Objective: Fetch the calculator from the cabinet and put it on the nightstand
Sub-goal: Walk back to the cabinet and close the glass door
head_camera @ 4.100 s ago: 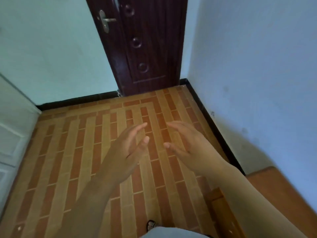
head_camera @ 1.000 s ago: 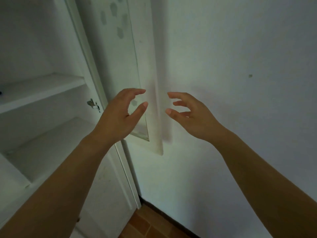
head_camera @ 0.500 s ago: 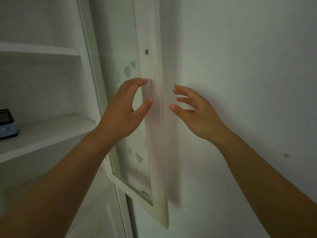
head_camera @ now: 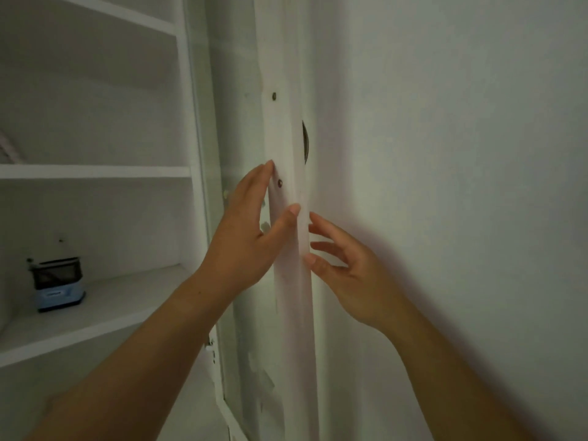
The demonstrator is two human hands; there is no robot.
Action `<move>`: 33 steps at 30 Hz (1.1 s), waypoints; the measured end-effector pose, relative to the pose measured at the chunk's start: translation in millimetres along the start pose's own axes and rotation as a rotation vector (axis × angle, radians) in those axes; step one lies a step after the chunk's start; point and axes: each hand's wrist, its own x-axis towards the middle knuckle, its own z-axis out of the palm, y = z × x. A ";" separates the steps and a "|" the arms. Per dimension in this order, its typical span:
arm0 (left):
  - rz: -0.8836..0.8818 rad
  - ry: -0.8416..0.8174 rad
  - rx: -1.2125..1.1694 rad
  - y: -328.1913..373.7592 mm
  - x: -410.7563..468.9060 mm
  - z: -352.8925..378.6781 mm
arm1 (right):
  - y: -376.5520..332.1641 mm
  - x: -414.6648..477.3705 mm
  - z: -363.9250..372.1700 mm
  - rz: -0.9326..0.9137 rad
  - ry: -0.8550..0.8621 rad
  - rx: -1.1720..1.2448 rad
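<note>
Both hands are up at the edge of the open cabinet door, and neither one is carrying anything. The left hand is spread wide, fingertips pointing to twelve o'clock against the door's white frame, the thumb stretched across the frame's face toward two o'clock, just under a small dark screw. The right hand sits at about four o'clock from the left, on the other side of the door's edge, fingers loosely spread and curled toward it; whether they touch the wood I cannot tell. A dark curved handle peeks out behind the door's edge, at twelve o'clock from the right hand. Beyond that hand, a plain pale wall. Now out to nine o'clock from the left hand, well apart from both hands: the cabinet stands open, white shelves showing, and on the lower shelf stands the calculator, blue at its base with a dark screen raised above.
</note>
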 end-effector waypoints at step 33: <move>-0.049 -0.060 -0.041 -35.6 -52.3 -133.5 | -47.1 -5.6 126.1 -0.172 -0.090 -0.006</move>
